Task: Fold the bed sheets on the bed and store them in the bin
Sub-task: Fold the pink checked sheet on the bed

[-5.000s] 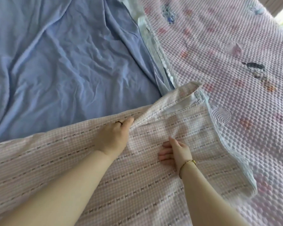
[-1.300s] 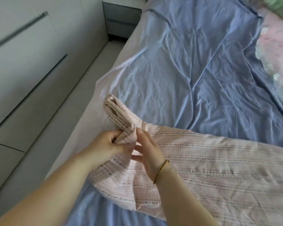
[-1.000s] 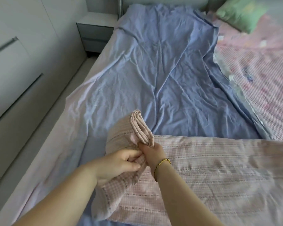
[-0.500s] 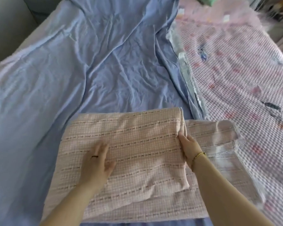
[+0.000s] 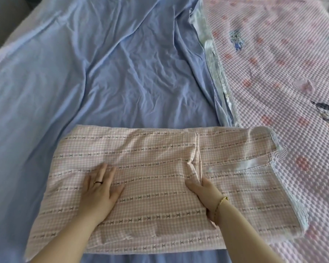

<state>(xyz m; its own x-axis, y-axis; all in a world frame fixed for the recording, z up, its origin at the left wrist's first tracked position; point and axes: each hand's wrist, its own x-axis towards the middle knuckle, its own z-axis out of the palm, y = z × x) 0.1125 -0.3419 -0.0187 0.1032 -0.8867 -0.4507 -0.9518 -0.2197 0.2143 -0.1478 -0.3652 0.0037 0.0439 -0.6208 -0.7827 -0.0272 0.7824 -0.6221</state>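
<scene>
Looking down from head height at a pink checked sheet [image 5: 150, 177] lying partly folded across the near part of a bed, seen by the person folding it. All places are given from this sheet. On its left half rests the left hand [image 5: 101, 188], palm down, fingers straight and pressed close together, thumb held a little apart; a dark ring [image 5: 98, 182] sits on one finger. Towards its right, the upper folded layer ends in a stacked edge [image 5: 198, 158] that runs from the far side to the near side. The right hand [image 5: 203, 192] grips that edge, thumb lying on top of the upper layer and fingers together on the other side of it; the fingertips are hidden in the cloth. A thin gold bracelet [image 5: 221, 201] circles that wrist. Right of the edge a single lower layer stretches on, its far corner turned over. Beyond and left of the sheet spreads a wrinkled blue sheet [image 5: 112, 73]. Right of it, and under its right end, lies a bumpy pink quilt [image 5: 283, 73] with small printed figures
</scene>
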